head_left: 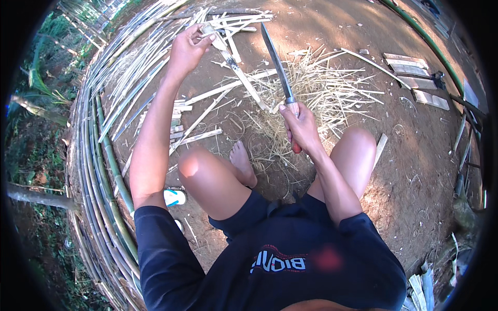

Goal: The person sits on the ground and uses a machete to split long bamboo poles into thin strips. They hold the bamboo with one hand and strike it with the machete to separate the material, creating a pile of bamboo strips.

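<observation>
My left hand [190,47] is raised at the far left, its thumb and fingers pinched on the upper end of a pale split bamboo strip [239,73]. The strip slants down to the right, and its lower end is close to the shavings in front of me. My right hand [302,127] is wrapped around the reddish wooden handle of a long knife [278,65]. Its blade points up and away, slightly left, apart from the strip. Between my bent knees and beyond lies a heap of thin bamboo shavings [321,88].
Many split bamboo strips [136,78] lie at the far left. Long bamboo poles [106,155] run along the left side. A white and blue sandal [175,197] is beside my left leg. Flat bamboo pieces [415,82] and a green pole [425,39] lie at the right.
</observation>
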